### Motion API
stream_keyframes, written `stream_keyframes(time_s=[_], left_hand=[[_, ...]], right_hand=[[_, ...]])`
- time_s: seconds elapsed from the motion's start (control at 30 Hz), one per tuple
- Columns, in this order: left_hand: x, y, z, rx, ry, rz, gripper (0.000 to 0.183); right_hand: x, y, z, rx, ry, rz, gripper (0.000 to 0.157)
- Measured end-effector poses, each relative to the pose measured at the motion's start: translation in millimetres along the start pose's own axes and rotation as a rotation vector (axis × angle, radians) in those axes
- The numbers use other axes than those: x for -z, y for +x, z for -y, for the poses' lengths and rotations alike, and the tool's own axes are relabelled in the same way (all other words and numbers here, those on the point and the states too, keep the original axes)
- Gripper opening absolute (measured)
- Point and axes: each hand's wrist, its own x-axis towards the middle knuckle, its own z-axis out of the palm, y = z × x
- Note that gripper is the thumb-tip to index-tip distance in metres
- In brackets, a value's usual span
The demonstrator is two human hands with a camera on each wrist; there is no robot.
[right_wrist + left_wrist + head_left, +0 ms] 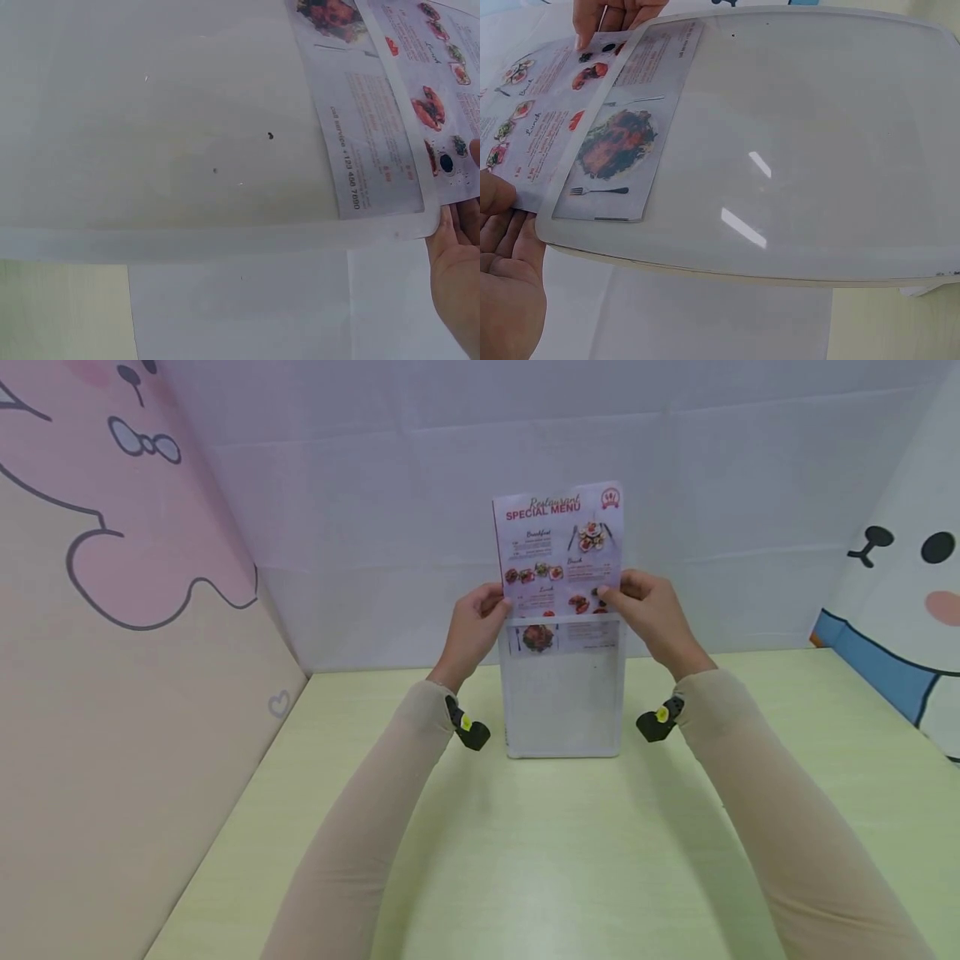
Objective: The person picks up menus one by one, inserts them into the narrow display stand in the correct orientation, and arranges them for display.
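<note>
A printed restaurant menu sheet (558, 552) stands upright, its lower end inside a clear, white-edged display stand (562, 702). My left hand (477, 622) pinches the sheet's left edge just above the stand's top rim, thumb in front. On the opposite edge my right hand (656, 614) pinches it the same way, fingers behind the paper. Through the clear panel in the left wrist view, the inserted strip shows a plate of food (619, 142) and a fork. In the right wrist view, the sheet's bottom text (364, 142) shows behind the panel.
The stand rests on a pale wood-patterned table (540, 860), close to a white cloth backdrop (375, 527). Cartoon-printed panels flank it, a pink figure (150, 552) on the left and a white bear face (900, 593) on the right. Small black cameras (470, 728) sit at both wrists.
</note>
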Motion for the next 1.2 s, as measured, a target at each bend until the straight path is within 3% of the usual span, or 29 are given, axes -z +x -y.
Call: stream_keyframes(time_s=[0.43, 1.2], left_hand=[[0.3, 0.9, 1.7, 0.000, -0.006, 0.000, 0.026], [-1.4, 1.2, 0.8, 0.000, 0.005, 0.007, 0.028]], right_hand=[[0.4, -0.8, -0.8, 0.043, -0.007, -0.004, 0.031], [0.5, -1.1, -0.3, -0.001, -0.029, -0.007, 0.037]])
